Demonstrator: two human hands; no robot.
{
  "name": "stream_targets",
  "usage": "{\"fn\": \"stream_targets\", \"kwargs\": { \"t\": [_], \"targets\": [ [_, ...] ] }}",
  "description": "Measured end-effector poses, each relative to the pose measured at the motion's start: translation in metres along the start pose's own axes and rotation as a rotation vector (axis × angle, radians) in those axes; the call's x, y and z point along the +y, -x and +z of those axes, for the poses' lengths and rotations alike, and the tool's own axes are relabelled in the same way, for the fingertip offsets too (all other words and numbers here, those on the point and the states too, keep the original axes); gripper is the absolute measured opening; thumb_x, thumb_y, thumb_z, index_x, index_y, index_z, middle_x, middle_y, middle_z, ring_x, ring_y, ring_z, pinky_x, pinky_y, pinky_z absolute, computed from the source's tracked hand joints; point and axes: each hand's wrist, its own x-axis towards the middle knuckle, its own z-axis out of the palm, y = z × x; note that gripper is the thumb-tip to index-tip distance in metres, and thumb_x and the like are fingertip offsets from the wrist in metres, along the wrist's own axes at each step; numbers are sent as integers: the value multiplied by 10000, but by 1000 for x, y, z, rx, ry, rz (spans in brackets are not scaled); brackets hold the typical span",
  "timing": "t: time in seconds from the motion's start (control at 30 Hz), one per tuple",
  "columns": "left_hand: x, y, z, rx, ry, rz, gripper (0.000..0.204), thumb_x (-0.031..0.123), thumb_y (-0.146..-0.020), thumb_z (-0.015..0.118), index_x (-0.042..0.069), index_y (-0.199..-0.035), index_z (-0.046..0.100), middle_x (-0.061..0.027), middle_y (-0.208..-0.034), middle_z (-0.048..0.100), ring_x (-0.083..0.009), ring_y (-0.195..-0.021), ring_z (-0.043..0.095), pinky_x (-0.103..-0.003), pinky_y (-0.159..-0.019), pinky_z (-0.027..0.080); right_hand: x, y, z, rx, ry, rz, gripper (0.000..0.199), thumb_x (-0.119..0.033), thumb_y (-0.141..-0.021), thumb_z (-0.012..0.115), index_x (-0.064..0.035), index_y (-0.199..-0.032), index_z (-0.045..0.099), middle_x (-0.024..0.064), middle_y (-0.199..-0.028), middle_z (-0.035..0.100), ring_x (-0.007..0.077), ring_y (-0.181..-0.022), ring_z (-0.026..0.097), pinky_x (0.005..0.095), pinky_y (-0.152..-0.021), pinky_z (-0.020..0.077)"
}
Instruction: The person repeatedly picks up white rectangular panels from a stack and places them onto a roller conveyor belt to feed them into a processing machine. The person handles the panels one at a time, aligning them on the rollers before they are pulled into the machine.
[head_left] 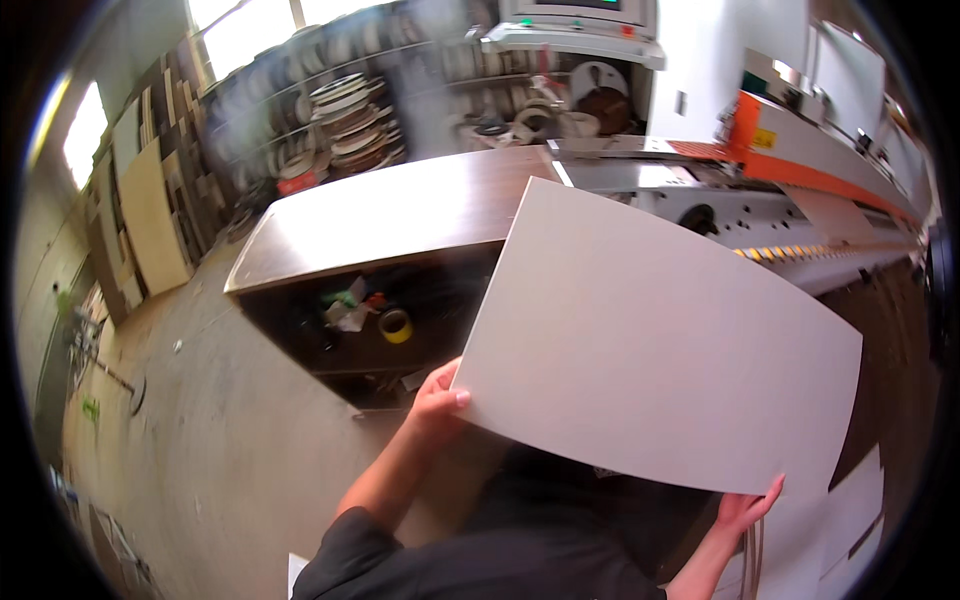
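Found brown cabinet [385, 205], glossy top, open front. Noted on dark inner shelf [358, 354]: yellow roll [396, 326], white piece [346, 315] just beside, small red item [376, 301] too shadowed to identify. Checked grey-brown floor [240, 400]: white scrap [178, 346] left of cabinet, green scrap [91, 409] farther left, tall boards [158, 225] standing on end.

there are two hands [438, 402] [742, 508], one held panel [665, 335], one brown cabinet [400, 207] and one yellow roll [396, 338].

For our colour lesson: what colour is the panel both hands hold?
The panel is pale greyish white, clearest in the head view.
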Motion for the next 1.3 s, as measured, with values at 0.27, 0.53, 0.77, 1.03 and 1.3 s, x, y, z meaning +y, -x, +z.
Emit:
{"fn": "stream_targets", "kwargs": {
  "t": [0.27,0.53,0.77,1.03,1.3],
  "targets": [
    [75,15,-58,205,-17,201,649,235,-884,687,-68,-1428,505,-162,-1275,661,-251,-1156,663,-388,-1026,524,104,-101,118,-65,143,212,611,-444,-1051,619,-22,-1482,523,94,-1462,579,267,-1333,545,419,-1135,424],
    [132,-7,-89,427,29,231,488,245,-985,590,-35,-1382,555,-139,-1286,674,-251,-1149,681,-403,-992,571,163,-212,186,-228,645,432,485,-638,-986,669,-186,-1159,699,-41,-901,566,84,-785,494,298,-679,350],
    [114,-16,-85,612,-353,455,673,427,-1074,557,28,-1584,372,-127,-1252,672,-219,-1058,693,-349,-817,575,160,-192,169,-378,1127,-233,527,-416,-1075,618,-24,-1427,618,110,-1326,676,193,-1198,626,319,-1039,467],
    [70,-18,-94,754,-697,706,471,185,-1102,562,65,-1540,435,-40,-895,647,-113,-698,595,-273,-634,500,180,-106,204,-651,1727,-742,749,-416,-957,734,43,-1502,504,262,-1552,506,450,-1443,470,498,-1210,373],
    [76,-19,-63,917,-594,691,400,213,-1127,537,83,-1504,504,44,-841,565,-25,-679,472,-193,-575,382,181,-106,233,-577,1702,-926,811,-554,-937,695,79,-1427,564,316,-1462,576,456,-1421,518,567,-1198,383]
  ]
}}
